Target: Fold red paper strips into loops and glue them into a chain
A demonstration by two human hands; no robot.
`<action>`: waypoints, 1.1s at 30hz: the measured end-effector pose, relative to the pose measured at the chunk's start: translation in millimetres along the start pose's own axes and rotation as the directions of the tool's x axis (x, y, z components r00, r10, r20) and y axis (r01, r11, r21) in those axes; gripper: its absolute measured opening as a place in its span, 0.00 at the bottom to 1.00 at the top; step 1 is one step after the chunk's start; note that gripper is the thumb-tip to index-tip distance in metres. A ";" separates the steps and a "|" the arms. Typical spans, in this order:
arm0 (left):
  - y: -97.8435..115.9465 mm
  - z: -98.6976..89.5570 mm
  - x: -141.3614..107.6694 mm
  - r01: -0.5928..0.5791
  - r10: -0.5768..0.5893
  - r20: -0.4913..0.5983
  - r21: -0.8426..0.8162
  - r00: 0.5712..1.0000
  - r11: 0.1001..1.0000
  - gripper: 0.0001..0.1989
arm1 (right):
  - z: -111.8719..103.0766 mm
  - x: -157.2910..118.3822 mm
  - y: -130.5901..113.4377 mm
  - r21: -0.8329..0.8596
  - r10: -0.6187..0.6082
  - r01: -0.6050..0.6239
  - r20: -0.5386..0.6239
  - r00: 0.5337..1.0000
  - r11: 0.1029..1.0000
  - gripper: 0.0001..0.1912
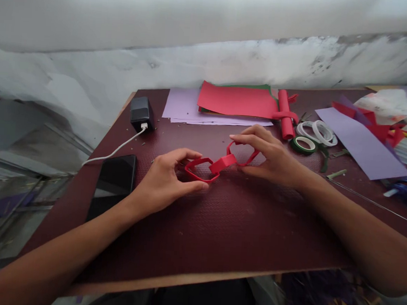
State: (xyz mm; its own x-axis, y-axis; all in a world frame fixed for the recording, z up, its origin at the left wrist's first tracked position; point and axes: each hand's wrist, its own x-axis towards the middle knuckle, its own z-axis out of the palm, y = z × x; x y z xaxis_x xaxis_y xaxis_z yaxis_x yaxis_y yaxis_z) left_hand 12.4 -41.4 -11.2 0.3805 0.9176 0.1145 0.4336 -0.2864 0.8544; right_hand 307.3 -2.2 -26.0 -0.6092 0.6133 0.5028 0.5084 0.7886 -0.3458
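A red paper chain (224,163) of three linked loops stretches between my hands just over the dark red table (212,232). My left hand (168,178) grips the left loop, with the thumb in front and the fingers curled behind it. On the other side, my right hand (268,154) holds the right loop between the thumb and fingers. The small middle loop joins the two outer ones and shows its flat red face. Parts of both outer loops are hidden by my fingers.
Red sheets (238,101) lie over lilac paper (182,105) at the back, beside a red paper roll (285,114). Green tape (303,144) and white tape rings (321,133) are right of it. A phone (116,179) and a black power block (141,111) with a white cable sit left.
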 end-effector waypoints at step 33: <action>8.4 12.5 -7.5 0.404 -0.269 0.322 -0.501 0.908 0.766 0.25 | -0.4 2.9 -25.4 0.015 -0.169 0.177 -0.216 0.961 0.984 0.35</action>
State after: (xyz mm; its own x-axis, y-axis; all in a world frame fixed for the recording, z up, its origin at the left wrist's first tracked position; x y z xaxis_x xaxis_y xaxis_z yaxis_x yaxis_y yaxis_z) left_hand 23.4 -54.1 -11.2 0.4918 0.8215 -0.2886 0.0767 0.2893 0.9542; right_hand 292.8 -20.5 -15.5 -0.5402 0.4463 0.7134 0.3836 0.8852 -0.2633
